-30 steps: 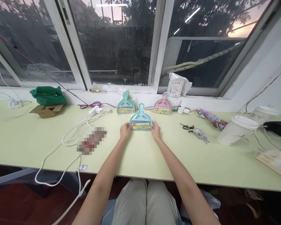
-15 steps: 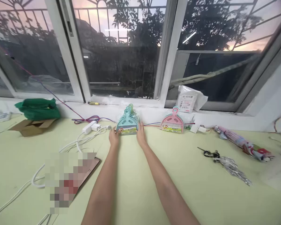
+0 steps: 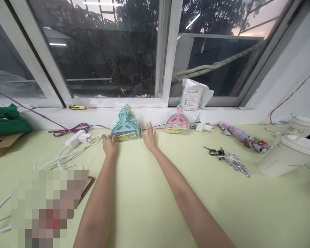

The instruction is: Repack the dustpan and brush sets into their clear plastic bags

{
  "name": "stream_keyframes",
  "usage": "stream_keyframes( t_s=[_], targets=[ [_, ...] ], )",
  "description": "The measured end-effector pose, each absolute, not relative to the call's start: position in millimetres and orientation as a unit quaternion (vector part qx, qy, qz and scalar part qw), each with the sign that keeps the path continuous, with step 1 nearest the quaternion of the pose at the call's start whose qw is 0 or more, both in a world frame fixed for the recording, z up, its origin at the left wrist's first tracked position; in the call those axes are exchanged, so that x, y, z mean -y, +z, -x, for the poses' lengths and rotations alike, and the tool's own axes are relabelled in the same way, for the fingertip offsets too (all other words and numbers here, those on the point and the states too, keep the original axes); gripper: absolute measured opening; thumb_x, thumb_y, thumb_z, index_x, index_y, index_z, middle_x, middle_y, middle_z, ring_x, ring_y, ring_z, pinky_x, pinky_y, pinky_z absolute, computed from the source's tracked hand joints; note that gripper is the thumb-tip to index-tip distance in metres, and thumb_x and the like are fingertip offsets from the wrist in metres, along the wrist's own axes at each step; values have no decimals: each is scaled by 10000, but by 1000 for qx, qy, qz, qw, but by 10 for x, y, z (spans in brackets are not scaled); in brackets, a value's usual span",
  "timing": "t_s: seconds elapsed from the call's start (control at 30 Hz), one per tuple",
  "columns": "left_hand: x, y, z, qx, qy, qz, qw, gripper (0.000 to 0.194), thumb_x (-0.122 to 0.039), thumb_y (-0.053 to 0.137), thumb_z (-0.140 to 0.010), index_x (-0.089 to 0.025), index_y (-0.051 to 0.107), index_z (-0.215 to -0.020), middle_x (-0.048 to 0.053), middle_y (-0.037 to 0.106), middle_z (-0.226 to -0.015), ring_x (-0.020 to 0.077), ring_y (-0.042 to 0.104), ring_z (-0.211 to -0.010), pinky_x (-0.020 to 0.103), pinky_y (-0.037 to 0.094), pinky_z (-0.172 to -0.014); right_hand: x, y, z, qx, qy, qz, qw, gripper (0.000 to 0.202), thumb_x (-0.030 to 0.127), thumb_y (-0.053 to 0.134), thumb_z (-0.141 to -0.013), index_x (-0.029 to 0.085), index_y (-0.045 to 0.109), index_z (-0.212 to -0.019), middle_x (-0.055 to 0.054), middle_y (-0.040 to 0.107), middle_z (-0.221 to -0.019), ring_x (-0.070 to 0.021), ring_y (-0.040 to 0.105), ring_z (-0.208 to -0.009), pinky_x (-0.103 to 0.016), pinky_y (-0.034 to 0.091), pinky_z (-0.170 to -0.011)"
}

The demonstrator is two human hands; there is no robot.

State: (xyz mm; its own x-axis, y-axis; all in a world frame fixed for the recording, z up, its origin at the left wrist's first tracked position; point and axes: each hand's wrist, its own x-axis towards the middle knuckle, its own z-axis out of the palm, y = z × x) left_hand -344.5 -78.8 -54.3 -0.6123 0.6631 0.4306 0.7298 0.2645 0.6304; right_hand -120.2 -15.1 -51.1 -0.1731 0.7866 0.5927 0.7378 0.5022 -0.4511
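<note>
Several mini dustpan-and-brush sets (image 3: 123, 126) in clear wrap stand upright in a row against the wall under the window, a teal one in front and green edges behind. My left hand (image 3: 110, 146) is at the lower left corner of the front set, its fingers apart and touching the edge, not wrapped round it. My right hand (image 3: 150, 138) is open, fingers stretched forward, a little to the right of that stack and apart from it. Further right, a pink dustpan-and-brush set (image 3: 177, 121) also leans upright against the wall.
White chargers (image 3: 79, 137) with cables and a partly blurred phone (image 3: 86, 186) lie at left. A green bag (image 3: 7, 120) rests on a cardboard box (image 3: 5, 144). To the right are keys (image 3: 232, 161), a folded umbrella (image 3: 244, 137) and a white bucket (image 3: 286, 155). A screwdriver (image 3: 77, 107) lies on the sill.
My right hand has come away from the right side of the teal stack and opened. My left hand stays at its left corner. The view has shifted right and down.
</note>
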Motion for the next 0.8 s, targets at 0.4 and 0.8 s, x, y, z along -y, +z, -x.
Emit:
stream_keyframes(
  t_s=[0.4, 0.8],
  targets=[
    [722, -562, 3426, 782, -458, 409, 109, 435, -445, 490, -897, -145, 545, -1207, 159, 560, -1111, 313, 491, -1103, 458, 407, -926, -726, -601, -1275, 473, 52, 723, 501, 334, 338, 573, -812, 187, 561, -1110, -125, 632, -1101, -290, 544, -1057, -457, 386, -927],
    [1084, -343, 3107, 647, -586, 431, 229, 435, -334, 472, -894, -124, 428, -1273, 194, 328, -1384, 309, 286, -1329, 496, 208, -1104, -359, -650, -1065, 404, 66, 608, 680, 178, 203, 350, -854, 207, 447, -1002, -92, 598, -962, -216, 571, -861, -353, 415, -828]
  ],
)
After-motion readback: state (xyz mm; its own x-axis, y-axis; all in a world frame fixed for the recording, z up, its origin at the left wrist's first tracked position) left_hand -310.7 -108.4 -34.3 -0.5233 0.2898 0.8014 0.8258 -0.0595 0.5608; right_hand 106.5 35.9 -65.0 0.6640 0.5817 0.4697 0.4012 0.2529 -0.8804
